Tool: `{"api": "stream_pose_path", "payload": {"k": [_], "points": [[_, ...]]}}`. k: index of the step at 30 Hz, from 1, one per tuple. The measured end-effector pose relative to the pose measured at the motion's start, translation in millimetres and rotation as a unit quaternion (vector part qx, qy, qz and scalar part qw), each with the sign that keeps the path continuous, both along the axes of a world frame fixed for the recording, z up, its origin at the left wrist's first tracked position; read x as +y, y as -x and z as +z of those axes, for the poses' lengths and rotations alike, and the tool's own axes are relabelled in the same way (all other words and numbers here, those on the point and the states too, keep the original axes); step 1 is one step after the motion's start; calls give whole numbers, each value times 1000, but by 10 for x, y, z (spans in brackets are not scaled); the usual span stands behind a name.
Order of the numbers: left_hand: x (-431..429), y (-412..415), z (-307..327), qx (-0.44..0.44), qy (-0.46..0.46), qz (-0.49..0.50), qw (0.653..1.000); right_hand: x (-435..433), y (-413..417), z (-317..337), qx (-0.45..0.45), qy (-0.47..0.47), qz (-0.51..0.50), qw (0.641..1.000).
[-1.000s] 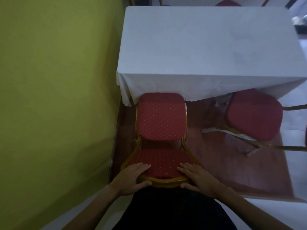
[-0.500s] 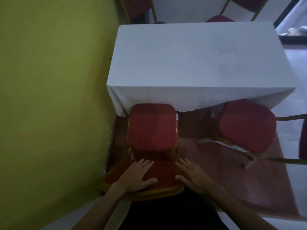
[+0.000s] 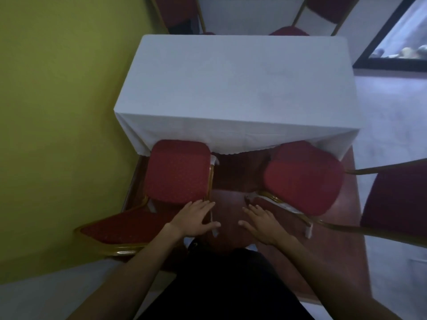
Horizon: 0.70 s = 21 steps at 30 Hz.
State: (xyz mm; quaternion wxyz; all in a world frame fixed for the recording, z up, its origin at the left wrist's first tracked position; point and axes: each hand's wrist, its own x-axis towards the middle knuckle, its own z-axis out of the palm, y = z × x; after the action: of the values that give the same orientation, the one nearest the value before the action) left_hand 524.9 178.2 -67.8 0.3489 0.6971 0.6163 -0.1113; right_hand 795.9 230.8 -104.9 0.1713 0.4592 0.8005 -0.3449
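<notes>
Quick update from my end: a second ago both hands were flat on the backrest of the left chair (image 3: 178, 172), shoving it in toward the table (image 3: 235, 88). Now they've come off it. That chair sits left of centre in the frame, the front of its seat right up at the hanging edge of the white cloth and its backrest down at lower left by the yellow-green wall (image 3: 57, 112).

The left hand (image 3: 195, 218) is spread out, palm down, over the chair's right-hand rail. I honestly can't tell if it's touching or just hovering there. The right hand (image 3: 261, 221) is spread too, holding nothing, above the reddish floor (image 3: 228, 199) in the gap between the two chairs, near the front leg of the right chair (image 3: 305, 176).

My read: the left chair is done, and the hands drifting right means the other one's next. It's turned at an angle, right of centre, so it'll probably need straightening before it gets pushed in.
</notes>
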Motion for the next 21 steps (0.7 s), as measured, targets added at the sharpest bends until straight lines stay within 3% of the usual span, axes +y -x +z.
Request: {"api": "stream_pose_path", "payload": {"k": [14, 21], "points": [[961, -1324, -170, -40, -48, -52, 997, 899, -1377, 54, -37, -56, -53, 996], [1597, -1857, -266, -34, -32, -47, 998, 1568, -1829, 51, -67, -71, -11, 995]]}}
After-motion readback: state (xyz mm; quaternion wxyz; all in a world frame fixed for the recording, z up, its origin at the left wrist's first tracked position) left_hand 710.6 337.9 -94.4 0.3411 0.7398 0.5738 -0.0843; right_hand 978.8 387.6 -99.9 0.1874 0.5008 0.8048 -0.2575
